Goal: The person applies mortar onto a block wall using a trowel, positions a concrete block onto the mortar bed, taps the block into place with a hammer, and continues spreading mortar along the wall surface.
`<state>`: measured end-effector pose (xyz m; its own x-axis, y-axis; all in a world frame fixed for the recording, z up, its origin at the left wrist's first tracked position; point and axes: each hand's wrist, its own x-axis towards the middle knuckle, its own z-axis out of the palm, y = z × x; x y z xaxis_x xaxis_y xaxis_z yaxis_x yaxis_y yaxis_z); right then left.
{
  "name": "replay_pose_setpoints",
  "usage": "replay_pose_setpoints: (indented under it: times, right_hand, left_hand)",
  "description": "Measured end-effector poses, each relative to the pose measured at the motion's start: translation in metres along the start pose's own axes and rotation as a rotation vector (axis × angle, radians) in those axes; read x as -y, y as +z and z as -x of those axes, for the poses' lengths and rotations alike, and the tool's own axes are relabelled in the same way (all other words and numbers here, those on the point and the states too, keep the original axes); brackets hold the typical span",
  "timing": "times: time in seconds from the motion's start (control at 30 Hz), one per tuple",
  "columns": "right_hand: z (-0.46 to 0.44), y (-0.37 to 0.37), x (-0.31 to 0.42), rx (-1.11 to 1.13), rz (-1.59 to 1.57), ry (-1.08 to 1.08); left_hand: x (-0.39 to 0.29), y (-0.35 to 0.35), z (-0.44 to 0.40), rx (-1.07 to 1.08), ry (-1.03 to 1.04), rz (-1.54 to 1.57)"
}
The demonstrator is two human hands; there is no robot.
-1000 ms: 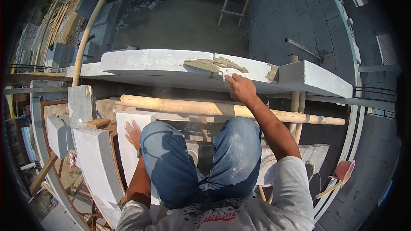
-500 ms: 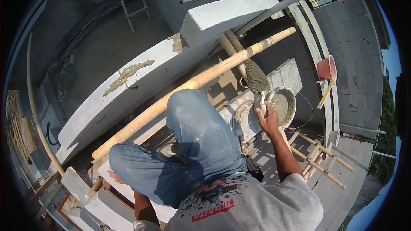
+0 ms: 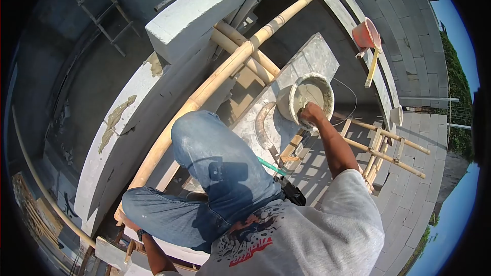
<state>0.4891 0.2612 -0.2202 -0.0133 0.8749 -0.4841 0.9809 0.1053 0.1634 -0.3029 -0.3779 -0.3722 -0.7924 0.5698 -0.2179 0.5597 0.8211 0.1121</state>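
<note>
At the mouth of a mortar-smeared bucket [image 3: 331,97], my right hand [image 3: 312,114] has its fingers closed; what they hold is hidden inside the bucket. The bucket stands on a speckled board [image 3: 313,57], with a curved blade-like tool [image 3: 264,125] lying beside it. Low on the left, my left hand [image 3: 129,222] rests by the lower end of a thick bamboo pole [image 3: 204,91], partly hidden by my knee, its fingers not clear. Grey mortar [image 3: 115,122] lies on top of the white block wall [image 3: 97,156].
A taller white block [image 3: 176,20] stands on the wall. A red bucket [image 3: 366,34] sits on the right-hand ledge near a yellow-handled tool [image 3: 372,69]. Bamboo scaffolding [image 3: 381,148] is at the lower right, and a ladder [image 3: 97,13] is at the upper left.
The view has turned toward the right. My right hand has gone from the wall to the bucket; the mortar-laden trowel seen in it half a second ago is no longer visible.
</note>
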Motion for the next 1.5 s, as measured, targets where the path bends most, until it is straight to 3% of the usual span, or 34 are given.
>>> replay_pose_setpoints:
  times: [0.07, 0.1, 0.17, 0.23, 0.33, 0.5, 0.6, 0.67, 0.73, 0.83, 0.9, 1.03, 1.13, 1.2, 1.23, 1.33, 1.37, 1.43, 1.5]
  right_hand:
    - [-0.021, 0.022, -0.029, 0.058, -0.128, -0.311]
    - [-0.019, 0.019, -0.038, 0.118, -0.218, -0.397]
    - [0.003, -0.042, -0.016, 0.303, -0.454, -0.195]
    - [0.049, -0.075, -0.004, 0.477, -0.795, 0.227]
    - [0.103, -0.068, -0.014, 0.365, -1.162, 0.417]
    - [0.164, -0.044, -0.003, 0.123, -1.016, 0.366]
    - [0.170, -0.018, -0.004, -0.011, -1.202, 0.352]
    - [0.154, 0.006, -0.011, -0.223, -1.153, 0.151]
    - [0.149, -0.019, 0.017, -0.163, -1.266, 0.203]
    - [0.115, -0.037, 0.052, -0.132, -1.155, -0.058]
    - [0.092, -0.054, 0.088, 0.031, -1.222, -0.096]
    - [0.017, -0.065, 0.191, 0.191, -1.175, -0.532]
    - [-0.024, -0.085, 0.291, 0.452, -1.188, -0.698]
    - [-0.049, -0.089, 0.351, 0.253, -0.953, -0.873]
    - [-0.054, -0.099, 0.378, -0.021, -0.732, -1.048]
    - [-0.066, -0.107, 0.435, -0.426, -0.375, -1.115]
    - [-0.073, -0.102, 0.447, -0.516, -0.282, -1.125]
    - [-0.085, -0.094, 0.464, -0.694, -0.094, -1.126]
    - [-0.085, -0.088, 0.474, -0.791, -0.096, -1.181]
  left_hand:
    - [0.013, -0.005, -0.046, 0.095, 0.176, 0.182]
    - [0.005, -0.015, -0.066, 0.201, 0.150, 0.251]
    - [-0.027, -0.041, -0.107, 0.432, 0.063, 0.376]
    - [-0.084, -0.079, -0.140, 0.532, 0.060, 0.299]
    - [-0.192, -0.143, -0.175, 0.571, 0.152, 0.067]
    - [-0.310, -0.154, -0.223, 0.698, 0.362, -0.149]
    - [-0.366, -0.155, -0.207, 0.840, 0.594, -0.188]
    - [-0.391, -0.148, -0.181, 0.881, 0.683, -0.123]
    - [-0.392, -0.130, -0.168, 0.888, 0.787, -0.112]
    - [-0.383, -0.127, -0.168, 0.904, 0.785, -0.175]
    - [-0.371, -0.128, -0.173, 0.847, 0.758, -0.209]
    - [-0.336, -0.136, -0.169, 0.732, 0.700, -0.187]
    - [-0.306, -0.134, -0.155, 0.690, 0.625, -0.132]
    - [-0.281, -0.126, -0.135, 0.624, 0.579, -0.094]
    - [-0.271, -0.126, -0.123, 0.615, 0.512, -0.049]
    - [-0.241, -0.123, -0.085, 0.577, 0.398, 0.099]
    - [-0.215, -0.101, -0.074, 0.499, 0.438, 0.176]
    - [-0.199, -0.106, -0.046, 0.521, 0.318, 0.250]
    - [-0.178, -0.099, -0.021, 0.477, 0.246, 0.305]
